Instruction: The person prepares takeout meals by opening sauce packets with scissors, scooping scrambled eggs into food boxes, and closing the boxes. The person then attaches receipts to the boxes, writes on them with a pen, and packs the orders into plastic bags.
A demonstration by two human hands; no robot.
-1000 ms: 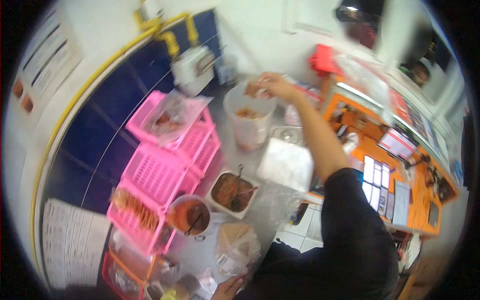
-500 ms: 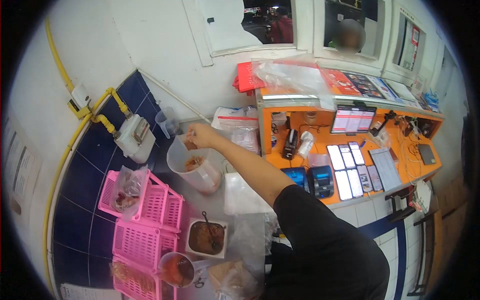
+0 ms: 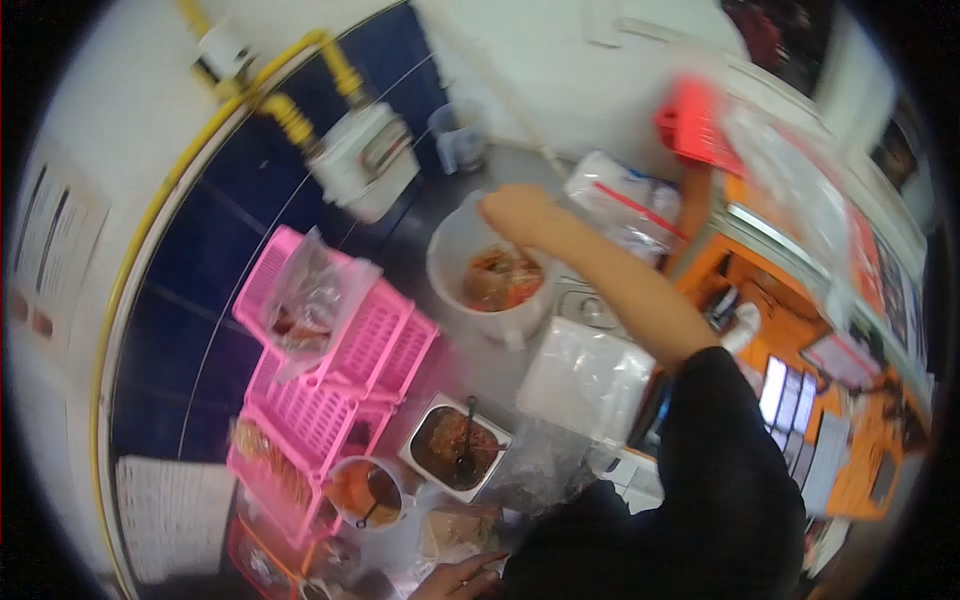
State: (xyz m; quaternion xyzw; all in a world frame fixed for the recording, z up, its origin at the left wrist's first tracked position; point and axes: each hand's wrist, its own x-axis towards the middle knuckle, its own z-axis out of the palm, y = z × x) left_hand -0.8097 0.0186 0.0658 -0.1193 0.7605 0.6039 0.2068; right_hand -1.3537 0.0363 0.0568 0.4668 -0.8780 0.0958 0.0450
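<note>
My right hand point(image 3: 518, 214) is closed at the rim of a large, whitish plastic pitcher point(image 3: 447, 262); what its fingers grip is blurred and hard to make out. Reddish-brown food with shreds lies inside the pitcher. My left hand point(image 3: 462, 580) shows at the bottom edge, fingers loosely stretched, close to a brown paper bundle point(image 3: 455, 532). Between the hands stands a square metal pan point(image 3: 415, 455) of dark sauce with a black spoon in it. A jug point(image 3: 345, 487) of orange-red sauce with a dark ladle stands beside the pan.
Pink stacked baskets point(image 3: 330, 400) with bagged food line the left side. Clear plastic bags point(image 3: 585, 380) lie right of the pitcher, by a lidded metal container point(image 3: 590, 308). A gas meter point(image 3: 368, 160) juts from the wall. An orange counter point(image 3: 770, 285) holds phones.
The view has swung left and down, so the pitcher and baskets appear farther right. My right hand stays at the pitcher's rim. My left hand has come into view at the bottom.
</note>
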